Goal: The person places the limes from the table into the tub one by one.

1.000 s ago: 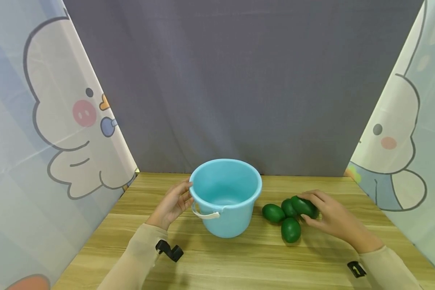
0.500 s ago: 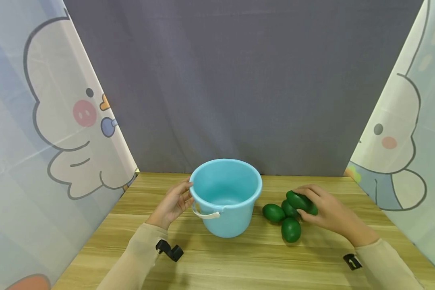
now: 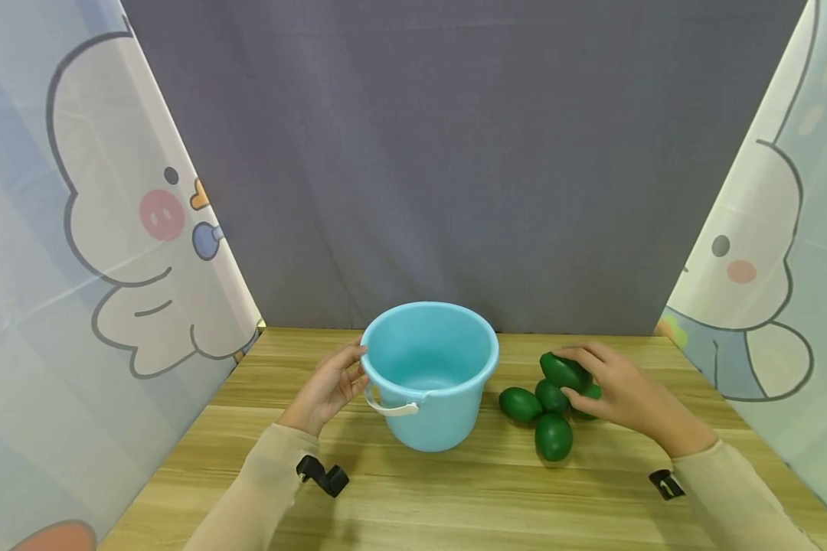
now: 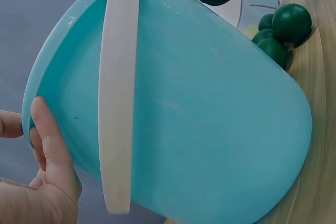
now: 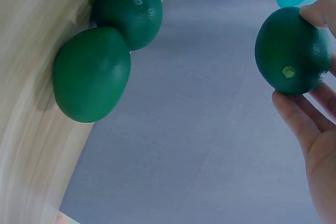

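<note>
A light blue bucket (image 3: pixel 441 417) with a white handle (image 3: pixel 393 409) stands upright on the wooden table. My left hand (image 3: pixel 331 386) holds its rim on the left side, thumb against the outer wall in the left wrist view. The bucket's visible inside is bare. My right hand (image 3: pixel 623 394) grips a dark green avocado (image 3: pixel 565 371) between thumb and fingers, raised above the others. In the right wrist view, this avocado (image 5: pixel 289 51) shows its small stem end. Several more avocados (image 3: pixel 554 438) lie clustered on the table to the bucket's right, one partly hidden behind my right hand.
The wooden table (image 3: pixel 413 505) ends at a grey cloth (image 3: pixel 427 168) at the back. Curtains printed with cartoon animals hang at the left (image 3: pixel 131 321) and right (image 3: pixel 737 383). Black camera mounts sit on both wrists.
My right hand has lifted the avocado off the cluster and moved it up and slightly left, uncovering another avocado beneath. The left hand and bucket have stayed put.
</note>
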### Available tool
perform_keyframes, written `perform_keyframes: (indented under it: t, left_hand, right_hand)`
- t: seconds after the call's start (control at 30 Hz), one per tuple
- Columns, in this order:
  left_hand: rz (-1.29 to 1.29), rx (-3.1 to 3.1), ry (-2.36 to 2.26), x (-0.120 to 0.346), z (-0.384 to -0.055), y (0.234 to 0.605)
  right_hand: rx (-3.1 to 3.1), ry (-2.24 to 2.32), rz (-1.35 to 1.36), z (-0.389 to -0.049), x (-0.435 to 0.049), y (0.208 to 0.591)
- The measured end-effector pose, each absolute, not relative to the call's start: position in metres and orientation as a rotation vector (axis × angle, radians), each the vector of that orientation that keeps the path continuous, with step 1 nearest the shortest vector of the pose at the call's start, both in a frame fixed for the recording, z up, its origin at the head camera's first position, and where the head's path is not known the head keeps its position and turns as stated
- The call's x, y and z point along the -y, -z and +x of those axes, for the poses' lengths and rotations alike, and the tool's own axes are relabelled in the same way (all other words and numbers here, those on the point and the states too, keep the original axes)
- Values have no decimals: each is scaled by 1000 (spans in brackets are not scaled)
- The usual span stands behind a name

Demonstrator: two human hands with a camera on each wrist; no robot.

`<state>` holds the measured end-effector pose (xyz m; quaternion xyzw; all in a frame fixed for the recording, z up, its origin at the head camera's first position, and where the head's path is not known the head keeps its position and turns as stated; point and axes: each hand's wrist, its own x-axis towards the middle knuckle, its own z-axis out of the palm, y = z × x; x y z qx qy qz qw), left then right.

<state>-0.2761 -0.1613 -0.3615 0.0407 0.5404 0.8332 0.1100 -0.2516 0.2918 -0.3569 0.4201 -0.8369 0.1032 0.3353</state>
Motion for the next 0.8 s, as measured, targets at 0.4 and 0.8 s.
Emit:
perform_keyframes:
  t: [0.4,0.8]
  left_hand:
    - [101,-1587,-2456,161,-277,363]
    - [115,-1594,-2452,162,-278,364]
  right_hand:
    - [2125,-246,1119,-256,-285,349]
    - [2155,-237,1157,-259,-278,341]
